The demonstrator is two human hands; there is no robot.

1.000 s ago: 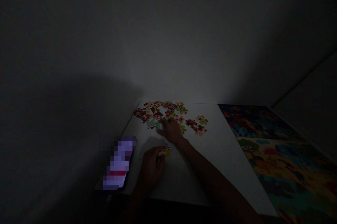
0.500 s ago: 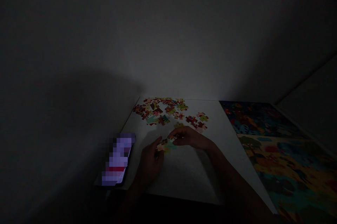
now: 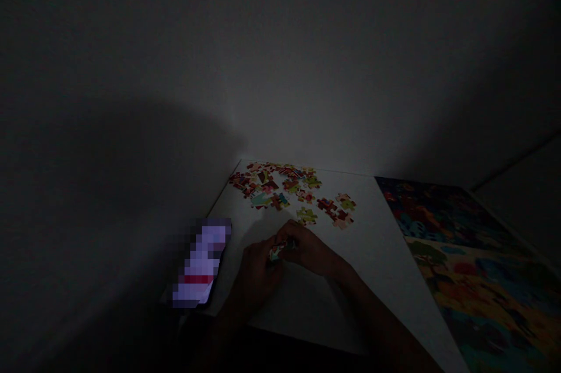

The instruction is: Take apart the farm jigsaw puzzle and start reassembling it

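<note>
My left hand (image 3: 258,270) and my right hand (image 3: 309,249) meet over the near middle of the white table (image 3: 333,297). Between their fingers are small jigsaw puzzle pieces (image 3: 276,252) with pale green and dark patches. Both hands are closed on them, the thumbs and fingertips pinching from either side. Fingers cover much of the pieces, so how they fit together is hard to see. Just beyond my right hand lies a yellow-green puzzle piece (image 3: 307,215).
Many loose puzzle pieces (image 3: 267,186) spread across the table's far left, with a small cluster (image 3: 335,212) to their right. A lit phone (image 3: 202,265), its screen blurred, lies at the left edge. Colourful picture boards (image 3: 477,279) lie on the right. A wall (image 3: 302,98) rises behind.
My hands have come closer together, and the puzzle pieces between them are more covered by fingers. The whole view has shifted slightly, moving the table a little to the right.
</note>
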